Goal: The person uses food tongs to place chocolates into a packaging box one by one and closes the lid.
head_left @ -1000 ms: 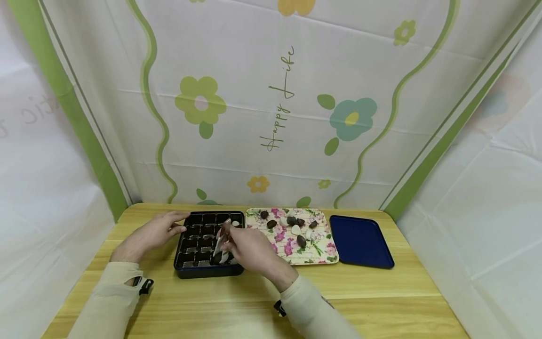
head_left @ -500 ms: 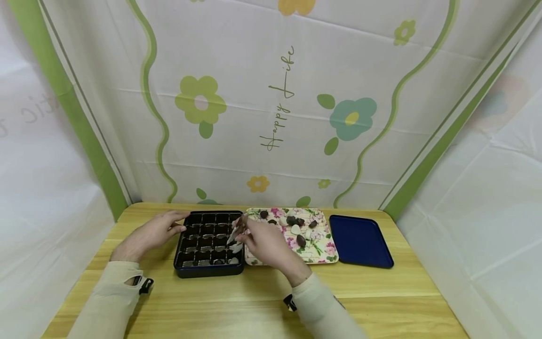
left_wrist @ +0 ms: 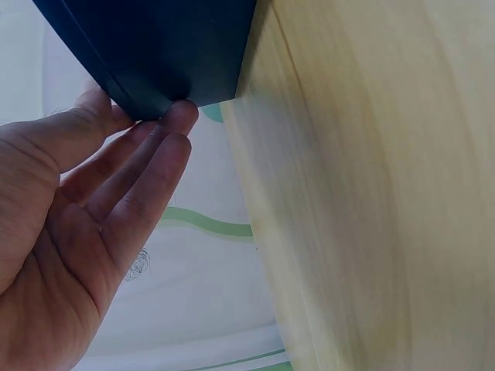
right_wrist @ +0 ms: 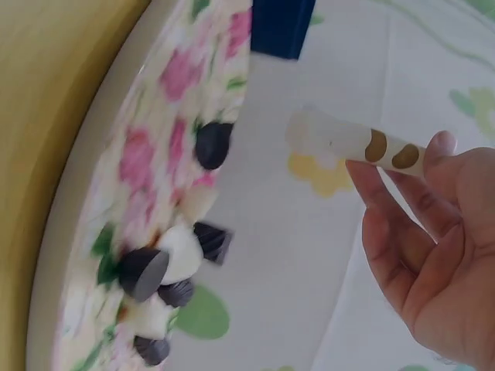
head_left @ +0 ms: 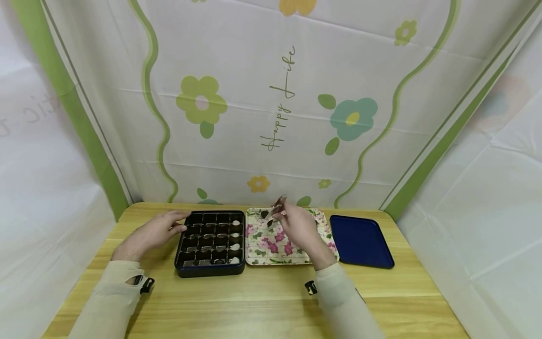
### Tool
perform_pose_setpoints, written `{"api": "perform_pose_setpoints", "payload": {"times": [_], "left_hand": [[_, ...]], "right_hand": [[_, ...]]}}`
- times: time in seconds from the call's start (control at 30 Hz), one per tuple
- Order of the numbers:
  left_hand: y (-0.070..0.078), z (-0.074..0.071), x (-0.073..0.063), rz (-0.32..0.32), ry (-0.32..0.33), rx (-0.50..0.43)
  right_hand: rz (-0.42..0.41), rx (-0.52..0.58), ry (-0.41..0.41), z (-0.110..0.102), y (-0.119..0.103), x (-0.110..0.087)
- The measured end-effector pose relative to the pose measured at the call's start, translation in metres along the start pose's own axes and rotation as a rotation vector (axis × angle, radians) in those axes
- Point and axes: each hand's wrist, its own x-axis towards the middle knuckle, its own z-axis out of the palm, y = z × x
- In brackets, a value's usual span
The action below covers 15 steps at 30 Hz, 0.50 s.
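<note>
A white cloth (head_left: 254, 70) printed with flowers hangs behind the wooden table (head_left: 254, 301). On the table, left to right, stand a compartmented box (head_left: 210, 271), a floral tray (head_left: 258, 256) just beside it and a shallow dark blue lid (head_left: 362, 241).

The left hand (head_left: 157, 230) is at the far left corner of the box. Its thumb and fingertips touch the outside of that corner — contact shown closely by the left wrist view alone — with the fingers relaxed.

The right hand (head_left: 299, 228) is over the far part of the tray, gripping a pair of tongs (right_wrist: 352, 141) between thumb and fingers. The tongs point left, towards the box; their tips are blurred, and whether they hold anything cannot be told.

Four white pieces (head_left: 235, 246) occupy the rightmost column of the box, between the two hands. Two dark pieces (head_left: 264, 214) lie by the tong tips, left of the right hand. The right wrist view adds a cluster of dark and white pieces — largely covered by that hand in the head view.
</note>
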Motion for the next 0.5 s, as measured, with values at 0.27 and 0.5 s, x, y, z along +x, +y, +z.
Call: {"api": "perform_pose_setpoints", "payload": {"times": [0.27,0.5], "left_hand": [[0.0,-0.001,0.0,-0.013,-0.011,0.002],[0.001,-0.001,0.0,-0.02,-0.017,0.009]], "right_hand": [[0.034,-0.094,-0.025,0.011,0.019,0.008],[0.059,-0.053,-0.042,0.018,0.024,0.01]]}}
